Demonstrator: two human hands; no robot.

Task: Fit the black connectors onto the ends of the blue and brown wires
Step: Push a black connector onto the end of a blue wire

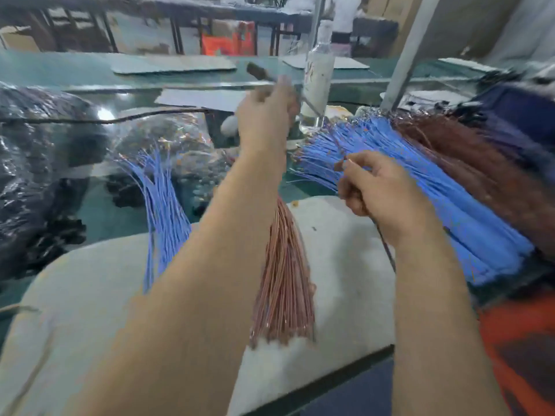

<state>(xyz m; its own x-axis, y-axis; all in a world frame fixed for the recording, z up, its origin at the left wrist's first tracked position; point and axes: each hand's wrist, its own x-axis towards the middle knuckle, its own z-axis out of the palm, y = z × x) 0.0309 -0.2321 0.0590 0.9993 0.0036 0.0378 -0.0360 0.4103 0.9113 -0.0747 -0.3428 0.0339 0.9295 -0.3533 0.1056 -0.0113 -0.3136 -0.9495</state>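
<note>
My left hand [267, 115] is raised over the table and grips a thin wire whose dark connector [256, 72] sticks up and to the left, blurred. My right hand [378, 187] pinches the end of a brown wire [339, 163], and a thin wire trails down past its wrist. A big fan of blue wires [420, 181] lies to the right with dark brown wires [480, 163] behind it. On the grey pad lie a smaller bunch of blue wires [165, 205] and a bunch of copper-brown wires [283, 280].
A grey pad [105, 280] covers the near edge of the green table [99, 211]. Plastic bags [45, 151] of dark parts sit at the left. A white bottle [318, 79] and a slanted metal post [405, 55] stand behind my hands.
</note>
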